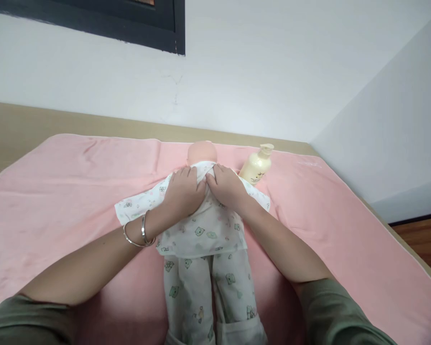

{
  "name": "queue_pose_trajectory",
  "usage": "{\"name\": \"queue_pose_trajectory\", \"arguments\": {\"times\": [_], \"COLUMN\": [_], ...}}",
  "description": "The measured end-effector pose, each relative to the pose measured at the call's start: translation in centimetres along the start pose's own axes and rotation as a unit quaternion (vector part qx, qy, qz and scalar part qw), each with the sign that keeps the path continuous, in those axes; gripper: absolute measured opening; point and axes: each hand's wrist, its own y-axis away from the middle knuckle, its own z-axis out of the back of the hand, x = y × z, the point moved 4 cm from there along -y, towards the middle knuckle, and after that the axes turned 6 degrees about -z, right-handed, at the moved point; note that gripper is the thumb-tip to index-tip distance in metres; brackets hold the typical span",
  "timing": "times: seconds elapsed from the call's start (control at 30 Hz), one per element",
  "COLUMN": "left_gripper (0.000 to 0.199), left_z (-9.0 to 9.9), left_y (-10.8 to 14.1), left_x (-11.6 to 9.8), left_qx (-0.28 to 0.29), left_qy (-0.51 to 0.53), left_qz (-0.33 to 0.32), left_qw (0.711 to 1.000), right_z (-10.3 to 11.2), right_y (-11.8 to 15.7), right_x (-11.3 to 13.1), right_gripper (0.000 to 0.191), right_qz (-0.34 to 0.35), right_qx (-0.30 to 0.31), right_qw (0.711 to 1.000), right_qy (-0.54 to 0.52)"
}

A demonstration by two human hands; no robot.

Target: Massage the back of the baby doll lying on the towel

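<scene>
A baby doll (202, 152) lies on its back, its bald head toward the wall. It wears a white shirt (204, 237) printed with small green animals, its sleeves spread to both sides. Matching white trousers (190, 292) cover the legs, with folded cuffs at the bottom. My left hand (186, 190) rests on the chest with fingers curled on the cloth near the collar. Beside it my right hand (229, 186) grips the shirt at the neck opening. Both thumbs almost meet at the middle of the collar. The pinched cloth is partly hidden under my fingers.
A pale yellow pump bottle (256, 166) leans to the right of the doll's head. Beneath everything spreads a pink blanket (75, 191) over a wooden surface (21, 122). A white wall (237, 86) with a dark window frame (129, 24) rises behind.
</scene>
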Motion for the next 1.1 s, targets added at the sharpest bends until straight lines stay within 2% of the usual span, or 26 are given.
{"name": "queue_pose_trajectory", "arguments": {"times": [0.1, 0.17, 0.27, 0.37, 0.43, 0.5, 0.87, 1.1], "left_gripper": [0.037, 0.040, 0.041, 0.040, 0.039, 0.038, 0.033, 0.037], "left_z": [-0.4, -0.4, -0.2, -0.2, -0.3, -0.4, -0.6, -0.8], "left_y": [-1.0, -1.2, -1.1, -0.8, -0.8, -0.8, -0.8, -0.8], "left_x": [1.5, 1.9, 1.6, 1.2, 1.1, 1.1, 1.2, 1.4], "left_qx": [0.041, 0.047, 0.033, 0.024, 0.020, 0.015, 0.002, 0.007], "left_qy": [0.057, 0.074, 0.051, 0.033, 0.027, 0.022, 0.021, 0.018], "left_qz": [0.061, 0.093, 0.101, 0.096, 0.091, 0.085, 0.080, 0.081], "left_qw": [0.996, 0.992, 0.993, 0.995, 0.995, 0.996, 0.997, 0.997], "right_z": [-0.3, -0.3, -0.4, -0.4, -0.4, -0.5, -0.6, -0.5], "right_y": [1.7, 2.7, 2.9, 1.3, 0.1, -0.5, -0.1, -0.1], "right_x": [1.4, 2.3, 2.5, 1.3, 0.3, -0.2, 0.0, 0.0], "right_gripper": [0.040, 0.044, 0.046, 0.043, 0.042, 0.043, 0.045, 0.044], "right_qz": [0.066, 0.106, 0.135, 0.083, 0.023, -0.003, 0.000, 0.004], "right_qx": [-0.054, -0.091, -0.085, -0.040, -0.031, -0.031, -0.045, -0.033], "right_qw": [0.996, 0.989, 0.987, 0.996, 0.998, 0.998, 0.998, 0.998], "right_qy": [0.036, 0.046, 0.030, -0.016, -0.039, -0.048, -0.047, -0.045]}}
